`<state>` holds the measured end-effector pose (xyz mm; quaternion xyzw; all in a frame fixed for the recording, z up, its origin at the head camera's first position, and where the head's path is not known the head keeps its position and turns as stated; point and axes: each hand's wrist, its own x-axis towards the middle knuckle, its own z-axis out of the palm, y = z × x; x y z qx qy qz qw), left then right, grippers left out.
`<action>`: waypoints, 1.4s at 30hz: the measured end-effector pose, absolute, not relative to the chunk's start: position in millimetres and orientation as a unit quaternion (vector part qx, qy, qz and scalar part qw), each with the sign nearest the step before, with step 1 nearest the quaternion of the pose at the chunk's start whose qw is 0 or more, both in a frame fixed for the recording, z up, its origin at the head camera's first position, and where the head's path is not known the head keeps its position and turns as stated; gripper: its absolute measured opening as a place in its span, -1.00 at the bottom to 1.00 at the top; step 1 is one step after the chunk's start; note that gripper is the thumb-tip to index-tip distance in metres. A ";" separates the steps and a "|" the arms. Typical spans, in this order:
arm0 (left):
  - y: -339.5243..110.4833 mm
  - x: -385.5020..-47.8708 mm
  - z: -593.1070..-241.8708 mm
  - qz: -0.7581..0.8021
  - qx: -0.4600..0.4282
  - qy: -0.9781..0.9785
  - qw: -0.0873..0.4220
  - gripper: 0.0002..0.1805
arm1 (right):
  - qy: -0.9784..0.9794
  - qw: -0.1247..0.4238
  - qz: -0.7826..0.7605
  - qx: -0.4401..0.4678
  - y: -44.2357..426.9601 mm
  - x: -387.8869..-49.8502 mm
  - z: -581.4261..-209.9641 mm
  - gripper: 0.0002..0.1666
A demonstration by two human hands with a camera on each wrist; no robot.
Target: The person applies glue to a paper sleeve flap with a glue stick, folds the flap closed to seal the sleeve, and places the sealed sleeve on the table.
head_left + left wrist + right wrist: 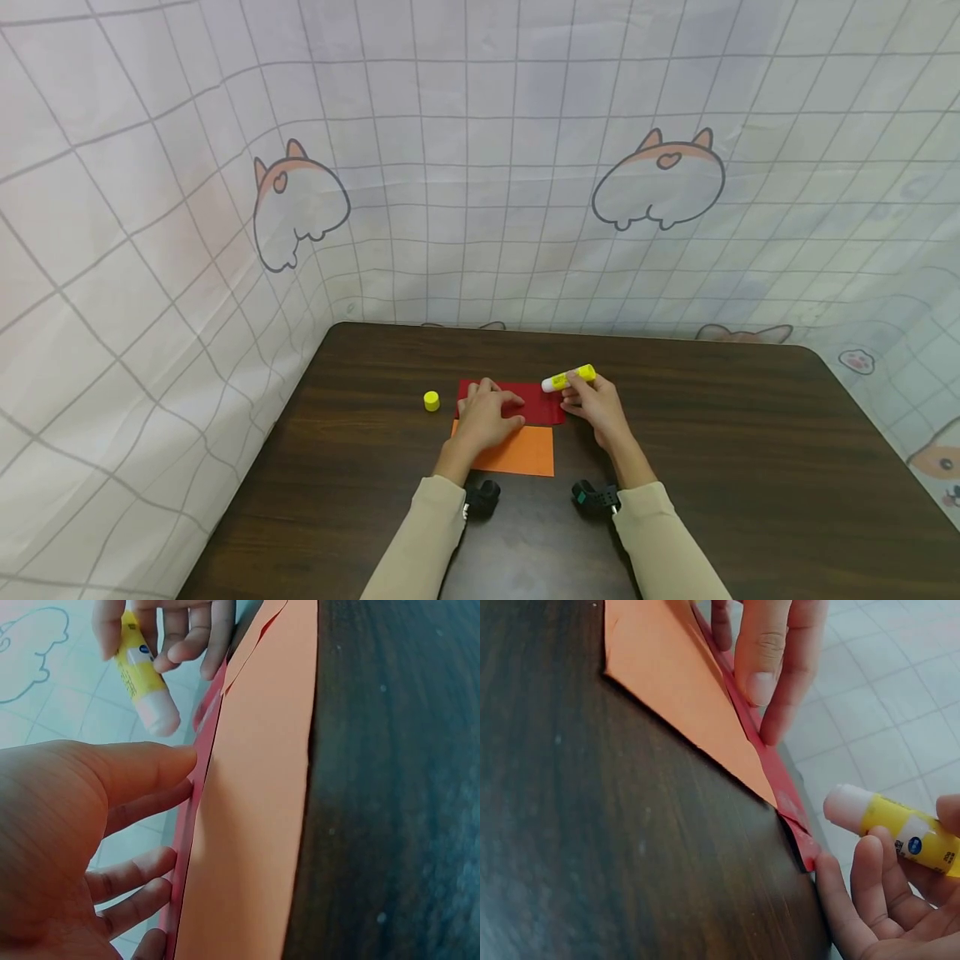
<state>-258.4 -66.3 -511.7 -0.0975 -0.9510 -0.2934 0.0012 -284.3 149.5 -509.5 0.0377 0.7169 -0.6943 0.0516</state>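
My right hand pinches a yellow and white glue stick between thumb and fingers, its white end pointing left. In the right wrist view the glue stick hangs over the corner of the red paper, and a fingertip is at that corner. My left hand rests on the red paper with fingers spread, its fingertips touching the surface. An orange paper lies nearer to me, along the red one's lower edge. Off to the left of the red paper stands the yellow cap.
The papers lie on a dark wood-grain table. Behind and beside it hangs a white grid-patterned cloth with cartoon drawings. Each wrist wears a black camera on a strap.
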 end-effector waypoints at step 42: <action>-68.9 -258.1 -510.6 -0.292 -0.106 -0.951 0.011 -0.72 | 0.782 0.050 -0.621 0.023 146.0 -283.6 -510.3 -0.53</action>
